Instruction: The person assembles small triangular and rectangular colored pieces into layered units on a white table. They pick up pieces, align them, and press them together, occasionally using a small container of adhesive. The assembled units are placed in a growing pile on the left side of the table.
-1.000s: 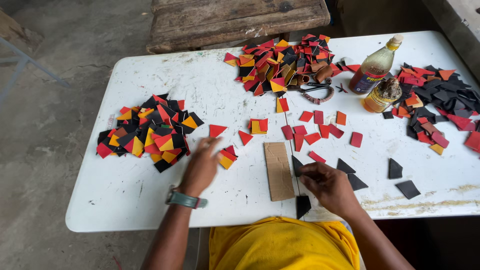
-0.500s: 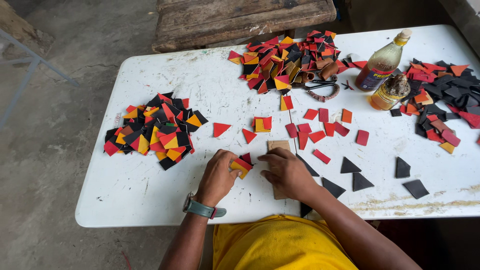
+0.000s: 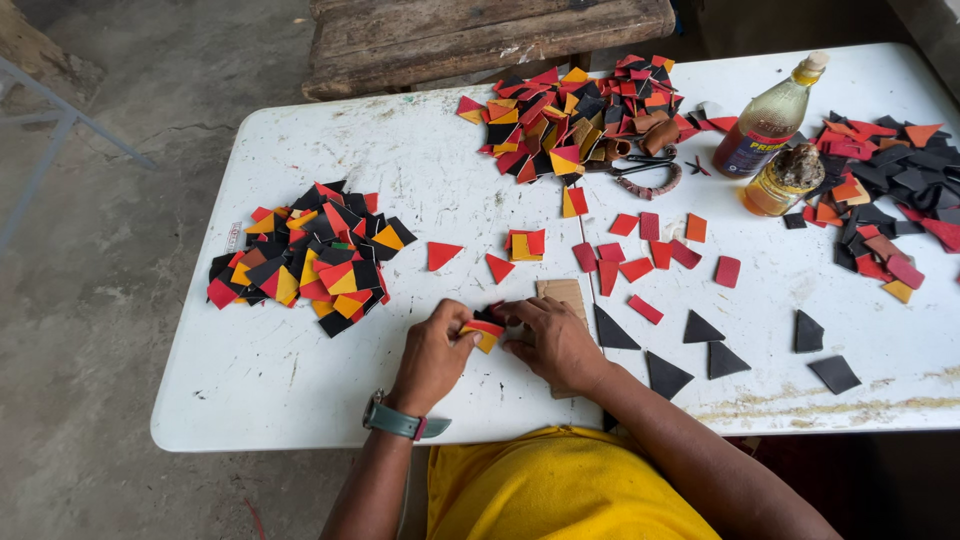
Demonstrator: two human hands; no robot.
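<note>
1. Pinching a small layered piece of yellow, red and black between them, the left hand and right hand meet near the front edge of the white table; both sets of fingers are closed on it.
2. Slippage looks the likeliest fault — the layers could shift out of line if either grip loosens.
3. Part of the piece is hidden by the thumbs, so I cannot tell how it is stacked.
4. Under the right hand lies a wooden block, touching it.
5. Black triangles lie just beside the right wrist — a sweep of the forearm could scatter them.
6. Well apart stand a bottle, a jar and the left pile of cut pieces.
</note>
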